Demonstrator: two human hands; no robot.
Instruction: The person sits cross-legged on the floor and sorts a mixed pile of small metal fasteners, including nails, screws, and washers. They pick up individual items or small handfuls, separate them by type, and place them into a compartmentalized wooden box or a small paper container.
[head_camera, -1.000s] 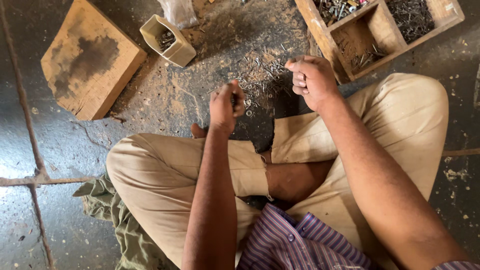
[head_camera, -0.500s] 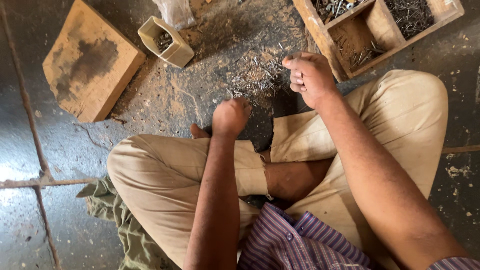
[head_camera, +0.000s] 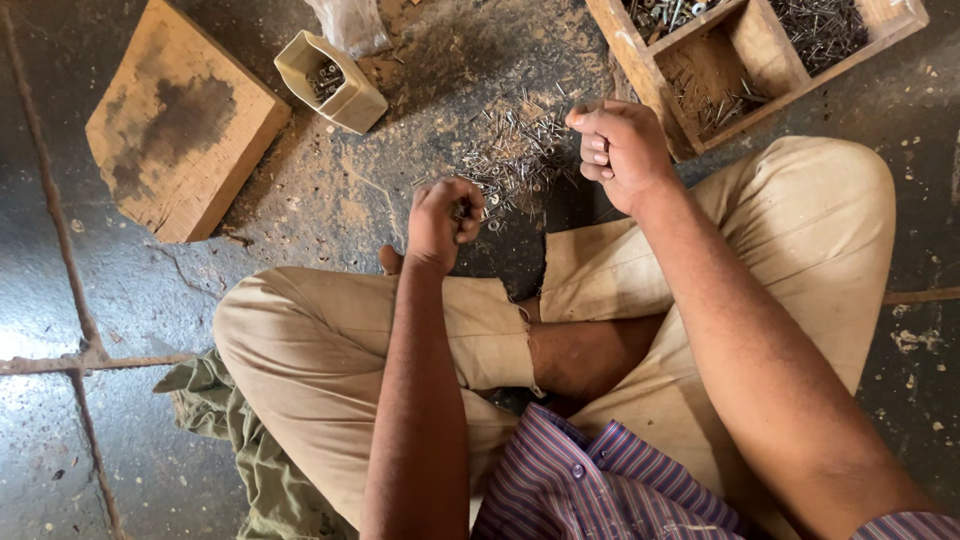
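Observation:
I sit cross-legged on a dusty floor before a loose pile of small nails (head_camera: 515, 150). My left hand (head_camera: 442, 222) hovers just left of the pile's near edge, fingers curled around a few small metal pieces. My right hand (head_camera: 620, 150) is held at the pile's right side in a fist, fingers folded in; some nails seem pinched inside, though they are mostly hidden.
A wooden divided box (head_camera: 760, 55) with nails and screws lies at the top right. A small cream rectangular container (head_camera: 335, 82) with metal bits stands at the top left, beside a thick wooden block (head_camera: 180, 120). A clear plastic bag (head_camera: 350, 22) lies behind the container.
My left hand dipped down toward the pile's near edge, then rose and turned palm-up with small metal pieces in its fingers. My right hand stayed nearly still.

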